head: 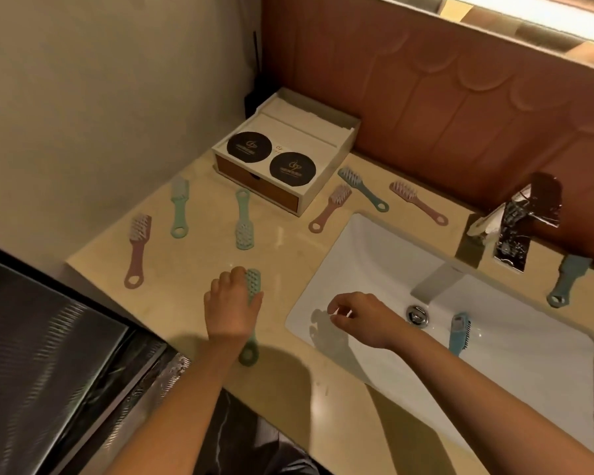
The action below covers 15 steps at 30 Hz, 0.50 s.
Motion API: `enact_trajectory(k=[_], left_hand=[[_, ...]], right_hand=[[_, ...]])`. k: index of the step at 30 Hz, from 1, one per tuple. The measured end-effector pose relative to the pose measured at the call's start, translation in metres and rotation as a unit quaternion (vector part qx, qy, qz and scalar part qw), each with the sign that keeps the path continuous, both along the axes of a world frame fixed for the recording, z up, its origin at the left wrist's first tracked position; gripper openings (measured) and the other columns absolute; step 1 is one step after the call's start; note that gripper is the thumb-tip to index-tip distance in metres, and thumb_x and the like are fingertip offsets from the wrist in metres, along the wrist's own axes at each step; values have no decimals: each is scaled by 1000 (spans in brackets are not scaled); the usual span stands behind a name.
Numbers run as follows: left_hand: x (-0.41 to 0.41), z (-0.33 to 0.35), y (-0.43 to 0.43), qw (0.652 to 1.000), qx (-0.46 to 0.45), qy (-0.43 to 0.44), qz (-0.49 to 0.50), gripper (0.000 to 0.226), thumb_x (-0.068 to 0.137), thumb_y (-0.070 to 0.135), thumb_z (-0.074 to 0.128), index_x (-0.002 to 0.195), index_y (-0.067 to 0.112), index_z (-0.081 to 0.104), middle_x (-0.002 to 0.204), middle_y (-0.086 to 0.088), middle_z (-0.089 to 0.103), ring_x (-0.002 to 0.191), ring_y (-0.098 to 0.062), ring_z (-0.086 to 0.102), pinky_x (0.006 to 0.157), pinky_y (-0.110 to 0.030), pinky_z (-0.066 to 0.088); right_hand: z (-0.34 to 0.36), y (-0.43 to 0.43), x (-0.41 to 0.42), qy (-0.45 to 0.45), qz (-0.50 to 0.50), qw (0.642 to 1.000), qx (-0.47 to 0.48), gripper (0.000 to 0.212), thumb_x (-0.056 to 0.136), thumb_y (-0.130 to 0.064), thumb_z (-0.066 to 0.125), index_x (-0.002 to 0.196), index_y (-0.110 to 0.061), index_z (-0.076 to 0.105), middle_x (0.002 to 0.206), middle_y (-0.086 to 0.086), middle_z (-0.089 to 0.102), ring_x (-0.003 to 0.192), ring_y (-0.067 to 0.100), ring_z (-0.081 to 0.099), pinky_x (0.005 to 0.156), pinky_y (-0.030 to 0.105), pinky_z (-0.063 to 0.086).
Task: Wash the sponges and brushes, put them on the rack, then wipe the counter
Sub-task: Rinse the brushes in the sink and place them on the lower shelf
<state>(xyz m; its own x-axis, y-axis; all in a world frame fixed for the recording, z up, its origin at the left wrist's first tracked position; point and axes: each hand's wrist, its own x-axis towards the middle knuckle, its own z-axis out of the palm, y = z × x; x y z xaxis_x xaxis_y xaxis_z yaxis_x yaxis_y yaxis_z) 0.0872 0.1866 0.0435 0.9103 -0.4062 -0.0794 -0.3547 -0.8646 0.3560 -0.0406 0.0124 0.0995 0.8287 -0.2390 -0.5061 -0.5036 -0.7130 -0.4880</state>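
Observation:
My left hand [232,305] grips a green brush [253,286] that lies on the beige counter [192,269] left of the sink. My right hand [360,317] hovers over the white sink [374,255] with fingers loosely curled and holds nothing. A blue brush [459,332] lies in the basin near the drain [418,315]. Several more brushes are scattered on the counter: a pink one [136,250] and two green ones [179,207] [243,219] at the left, and a pink one [330,208], a blue one [362,188] and another pink one [419,202] behind the sink.
A white box [323,159] with two black round lids stands at the back of the counter. The chrome faucet [508,221] rises behind the sink, with a blue brush [568,279] to its right. A dark drop lies past the counter's left front edge.

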Motion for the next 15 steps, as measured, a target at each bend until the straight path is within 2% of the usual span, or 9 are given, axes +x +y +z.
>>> enact_trajectory(k=[4, 8, 12, 15], left_hand=[[20, -11, -10, 998, -61, 6, -22, 43, 88, 20, 53, 129, 8, 49, 118, -17, 53, 109, -36, 48, 90, -43, 38], [18, -30, -12, 991, -125, -11, -34, 44, 84, 25, 39, 120, 6, 57, 101, -14, 60, 87, -33, 56, 73, -40, 48], [22, -34, -12, 985, -171, 10, -26, 51, 83, 29, 37, 124, 5, 56, 104, -15, 60, 89, -31, 52, 76, -39, 47], [22, -38, -10, 982, -184, 18, -25, 53, 84, 32, 35, 127, 6, 52, 108, -15, 57, 96, -26, 46, 82, -39, 45]], right_hand=[[-5, -10, 30, -3, -12, 999, -30, 24, 94, -23, 48, 111, -14, 61, 111, 6, 65, 98, 24, 61, 83, 33, 47], [-16, -23, 62, -24, -51, 995, -79, 27, 93, -22, 49, 117, -15, 59, 114, 9, 64, 102, 28, 59, 83, 35, 46], [-31, -35, 92, -48, -70, 989, -118, 31, 93, -22, 47, 122, -16, 56, 116, 14, 61, 103, 33, 58, 86, 39, 49], [-40, -38, 115, -21, -73, 989, -125, 42, 95, -25, 45, 137, -24, 40, 119, 13, 55, 104, 33, 57, 90, 45, 51]])
